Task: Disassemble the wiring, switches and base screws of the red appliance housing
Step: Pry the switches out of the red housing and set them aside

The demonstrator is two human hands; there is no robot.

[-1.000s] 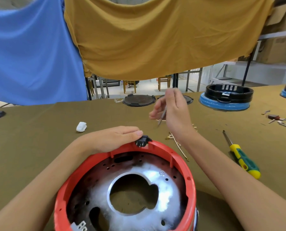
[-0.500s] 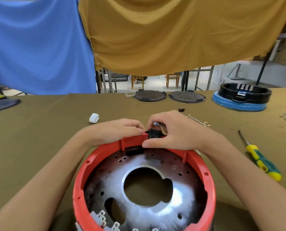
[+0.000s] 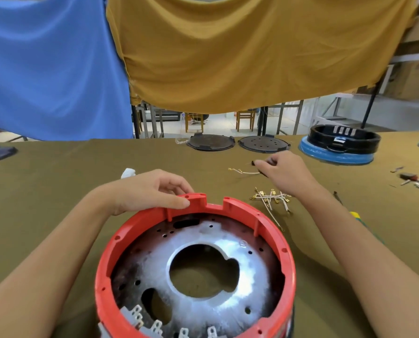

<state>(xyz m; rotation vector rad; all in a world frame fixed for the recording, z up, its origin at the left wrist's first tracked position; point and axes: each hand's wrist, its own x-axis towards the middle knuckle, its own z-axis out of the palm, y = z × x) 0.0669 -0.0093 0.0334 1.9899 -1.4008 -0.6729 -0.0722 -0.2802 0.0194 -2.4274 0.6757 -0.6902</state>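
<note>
Rigid, light red housing (image 3: 196,252) gripped at upper rim by left hand (image 3: 152,191); right hand (image 3: 284,172) pinching small black part (image 3: 253,162) upper right.

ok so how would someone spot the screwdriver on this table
Start at the red housing in the near middle and look right, past the right forearm. The screwdriver lies on the olive table cover, partly hidden by that arm; only it has a yellow-and-green handle.
</note>
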